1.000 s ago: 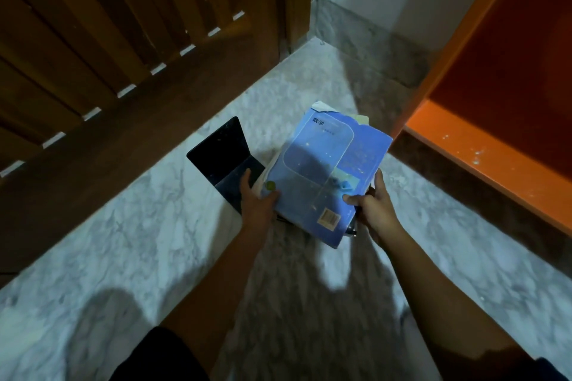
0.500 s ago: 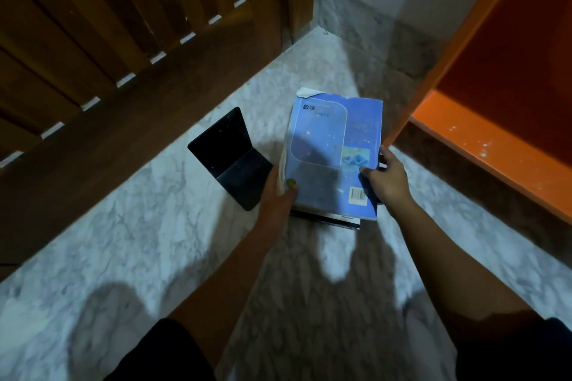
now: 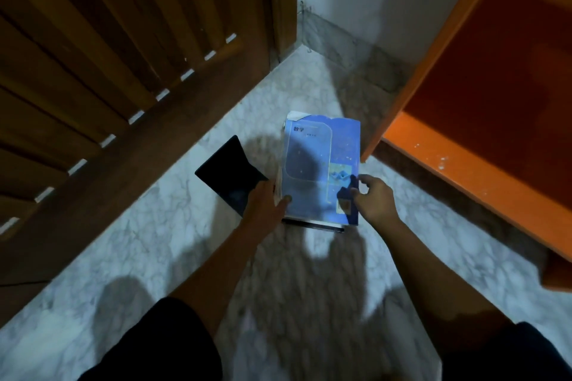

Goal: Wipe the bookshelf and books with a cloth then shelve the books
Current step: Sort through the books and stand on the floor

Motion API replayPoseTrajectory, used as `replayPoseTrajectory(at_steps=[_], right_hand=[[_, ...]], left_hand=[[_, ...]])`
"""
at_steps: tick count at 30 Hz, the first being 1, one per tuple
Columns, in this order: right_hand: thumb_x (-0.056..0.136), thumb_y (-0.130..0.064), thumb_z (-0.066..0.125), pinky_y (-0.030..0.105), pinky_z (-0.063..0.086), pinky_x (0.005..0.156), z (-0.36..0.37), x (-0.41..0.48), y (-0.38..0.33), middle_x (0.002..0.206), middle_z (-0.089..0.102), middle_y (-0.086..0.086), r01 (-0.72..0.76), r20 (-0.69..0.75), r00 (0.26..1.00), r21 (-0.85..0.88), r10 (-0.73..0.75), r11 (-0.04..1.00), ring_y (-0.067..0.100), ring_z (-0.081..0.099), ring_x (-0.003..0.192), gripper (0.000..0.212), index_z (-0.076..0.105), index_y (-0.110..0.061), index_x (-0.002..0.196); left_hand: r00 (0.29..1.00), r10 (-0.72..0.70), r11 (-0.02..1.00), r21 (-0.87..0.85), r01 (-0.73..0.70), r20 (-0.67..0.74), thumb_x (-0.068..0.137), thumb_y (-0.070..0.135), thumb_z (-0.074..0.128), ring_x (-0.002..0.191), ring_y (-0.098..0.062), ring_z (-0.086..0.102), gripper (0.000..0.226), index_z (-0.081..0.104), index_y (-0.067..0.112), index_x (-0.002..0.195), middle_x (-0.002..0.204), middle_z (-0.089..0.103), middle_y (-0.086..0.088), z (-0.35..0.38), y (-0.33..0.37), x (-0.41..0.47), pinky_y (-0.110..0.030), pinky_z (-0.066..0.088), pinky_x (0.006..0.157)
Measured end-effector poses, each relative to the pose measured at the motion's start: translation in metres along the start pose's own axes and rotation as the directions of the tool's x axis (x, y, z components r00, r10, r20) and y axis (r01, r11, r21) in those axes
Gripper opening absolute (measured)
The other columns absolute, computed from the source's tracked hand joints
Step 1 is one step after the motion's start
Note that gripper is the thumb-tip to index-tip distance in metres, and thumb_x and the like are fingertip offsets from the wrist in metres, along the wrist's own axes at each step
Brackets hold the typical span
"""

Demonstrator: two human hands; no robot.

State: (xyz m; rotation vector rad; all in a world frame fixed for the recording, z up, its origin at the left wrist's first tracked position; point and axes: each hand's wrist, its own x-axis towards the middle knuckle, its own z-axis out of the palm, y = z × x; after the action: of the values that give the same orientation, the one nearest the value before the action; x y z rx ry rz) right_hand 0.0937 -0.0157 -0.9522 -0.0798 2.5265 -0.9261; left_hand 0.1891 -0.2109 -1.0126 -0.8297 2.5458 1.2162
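Hands: the left hand (image 3: 266, 201) and the right hand (image 3: 374, 198) are both gripping the blue book (image 3: 322, 164).
Left hand: is clasping the book's left edge near the lower corner, thumb lying on the cover, other fingers hidden beside the spine.
Right hand: is pinching the right edge near the lower corner, fingers curled, thumb pressing the cover.
Blue book: is lying cover-up between the hands, extending from them toward 12 o'clock; its far left corner is showing torn white.
Stack (image 3: 312, 224): is showing as a dark edge under the blue book at 6 o'clock; whether it is resting on the floor (image 3: 139, 241) cannot be told.
Bookend (image 3: 229, 173): black, is standing at 9 o'clock of the book, just beside the left hand.
Bookshelf (image 3: 448, 161): orange, is standing at 3 o'clock of the book, near but apart.
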Motion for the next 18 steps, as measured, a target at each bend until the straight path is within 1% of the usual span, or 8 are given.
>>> replayPoseTrajectory(at_steps=[3,5,8,10,12,15,17,18], right_hand=[[0.087,-0.004,0.058,0.029,0.035,0.083,-0.043,-0.040,-0.034,0.118,0.059,0.030,-0.023,0.061,0.998,-0.016,0.024,1.000,0.039,0.055,0.111,0.029,0.059,0.014,0.110],[0.088,-0.006,0.058,0.027,0.035,0.087,-0.075,-0.068,-0.060,0.123,0.058,0.025,0.013,0.106,0.994,-0.060,-0.007,0.998,0.035,0.054,0.115,0.030,0.061,0.007,0.114],[0.090,-0.015,0.057,0.034,0.038,0.095,-0.129,-0.109,-0.098,0.127,0.053,0.021,0.078,0.157,0.986,-0.144,-0.055,0.986,0.033,0.050,0.118,0.032,0.058,0.000,0.119],[0.090,-0.017,0.056,0.038,0.042,0.097,-0.169,-0.138,-0.126,0.129,0.052,0.019,0.102,0.163,0.984,-0.197,-0.070,0.975,0.032,0.049,0.119,0.034,0.056,-0.002,0.121],[0.091,-0.018,0.055,0.037,0.041,0.100,-0.214,-0.167,-0.154,0.133,0.050,0.017,0.113,0.144,0.986,-0.219,-0.083,0.969,0.030,0.047,0.124,0.040,0.053,-0.005,0.128],[0.091,-0.021,0.056,0.035,0.040,0.100,-0.285,-0.212,-0.193,0.136,0.048,0.015,0.098,0.085,0.993,-0.241,-0.079,0.966,0.030,0.045,0.125,0.045,0.049,-0.007,0.133],[0.092,-0.022,0.055,0.037,0.042,0.098,-0.329,-0.241,-0.214,0.134,0.048,0.015,0.087,0.049,0.996,-0.268,-0.077,0.960,0.032,0.045,0.124,0.044,0.049,-0.006,0.132],[0.092,-0.023,0.054,0.038,0.042,0.098,-0.350,-0.256,-0.224,0.135,0.047,0.015,0.068,0.021,0.998,-0.273,-0.064,0.960,0.032,0.045,0.125,0.044,0.049,-0.006,0.132]], left_hand=[[0.995,0.028,0.986,0.158,-0.043,0.097,0.089,0.033,0.062,0.106,-0.040,0.049,0.046,0.052,-0.008,0.109,0.113,0.052,-0.027,-0.049,0.056,-0.035,-0.042,0.039,0.086],[0.984,0.078,0.962,0.246,-0.116,0.158,0.091,0.029,0.059,0.114,-0.036,0.047,0.045,0.050,-0.004,0.121,0.122,0.051,-0.023,-0.080,0.100,-0.057,-0.038,0.037,0.091],[0.954,0.128,0.914,0.341,-0.220,0.272,0.096,0.028,0.050,0.127,-0.032,0.042,0.051,0.036,0.004,0.139,0.138,0.043,-0.018,-0.127,0.173,-0.098,-0.035,0.032,0.102],[0.931,0.151,0.890,0.364,-0.274,0.332,0.097,0.031,0.048,0.128,-0.033,0.041,0.053,0.037,0.001,0.139,0.139,0.042,-0.020,-0.155,0.220,-0.126,-0.035,0.032,0.102],[0.917,0.175,0.869,0.381,-0.315,0.359,0.093,0.038,0.049,0.123,-0.033,0.047,0.055,0.043,0.000,0.133,0.134,0.047,-0.021,-0.182,0.267,-0.151,-0.038,0.038,0.098],[0.903,0.197,0.835,0.417,-0.359,0.383,0.096,0.032,0.050,0.129,-0.028,0.041,0.050,0.041,0.002,0.135,0.141,0.043,-0.016,-0.223,0.344,-0.193,-0.034,0.034,0.103],[0.899,0.228,0.827,0.413,-0.382,0.375,0.095,0.032,0.048,0.127,-0.028,0.043,0.046,0.047,0.002,0.130,0.137,0.046,-0.016,-0.248,0.390,-0.220,-0.033,0.036,0.102],[0.894,0.244,0.827,0.401,-0.394,0.375,0.092,0.036,0.044,0.124,-0.029,0.046,0.049,0.051,0.001,0.126,0.132,0.049,-0.017,-0.257,0.411,-0.231,-0.034,0.038,0.100]])
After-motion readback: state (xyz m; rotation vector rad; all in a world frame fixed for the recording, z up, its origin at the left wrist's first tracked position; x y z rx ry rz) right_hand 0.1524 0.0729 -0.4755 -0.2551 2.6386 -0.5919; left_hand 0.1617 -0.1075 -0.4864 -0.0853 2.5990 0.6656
